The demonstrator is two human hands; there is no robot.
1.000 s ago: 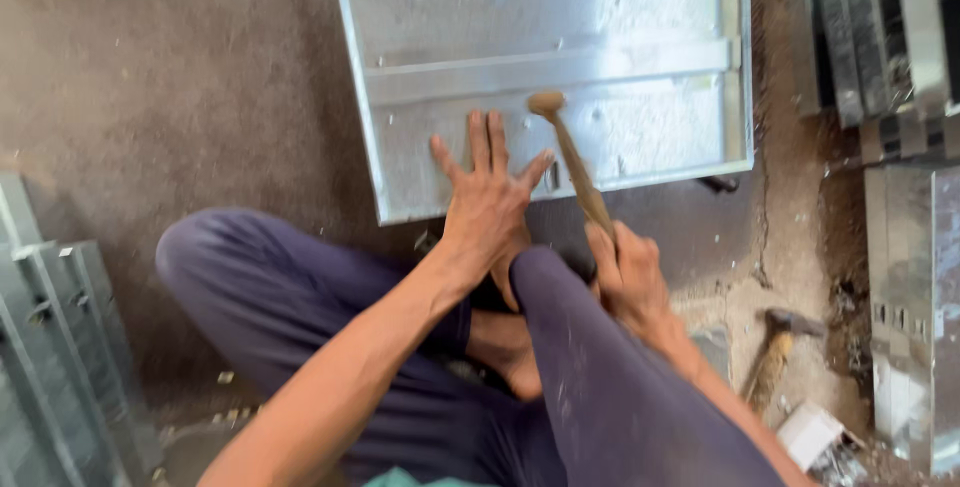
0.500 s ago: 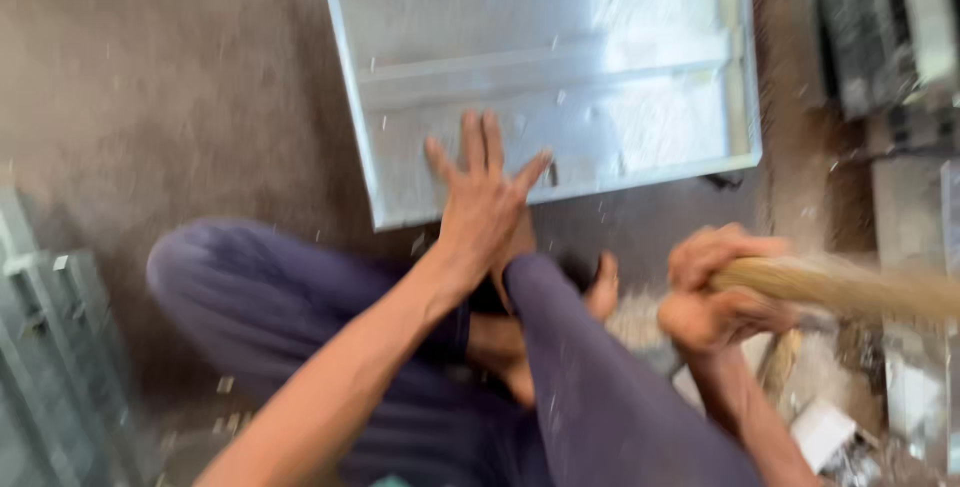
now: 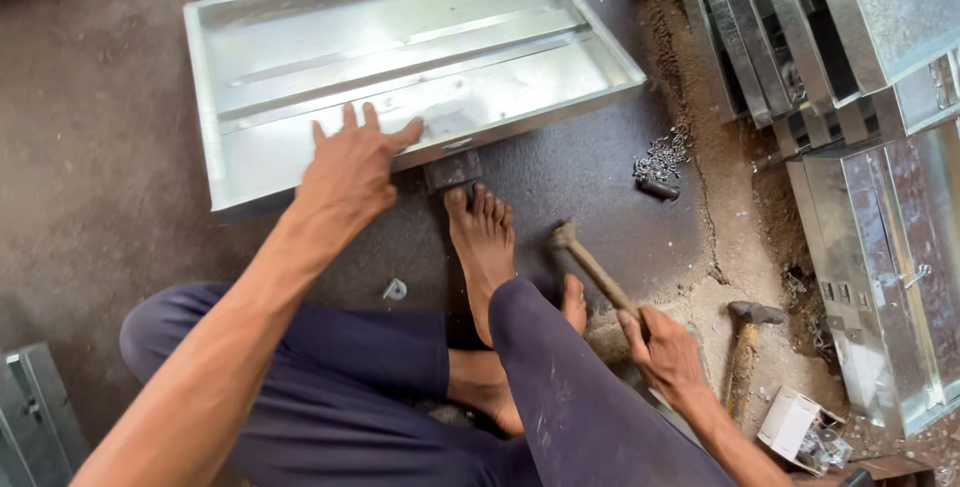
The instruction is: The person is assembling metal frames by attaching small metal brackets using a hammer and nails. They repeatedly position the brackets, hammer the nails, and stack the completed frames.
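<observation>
Low in the frame, right hand (image 3: 668, 352) grips a hammer (image 3: 597, 269); left hand (image 3: 350, 167) lies open on the tray (image 3: 400, 47). Bare toes (image 3: 480, 209) sit just beside the rim, so a stray swing could hit them.

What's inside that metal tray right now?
Inside the metal tray only bare sheet shows, with raised ribs running lengthwise. The left hand lies flat over its near edge, hiding that patch. Nothing loose shows inside. The right hand holds a hammer outside it.

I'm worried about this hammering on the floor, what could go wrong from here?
The left hand lies flat on the metal tray rim, near where a blow might land, so fingers could be struck or cut on the sheet edge. The bare foot sits beside the hammer gripped in the right hand; a slip could hit the toes.
</observation>
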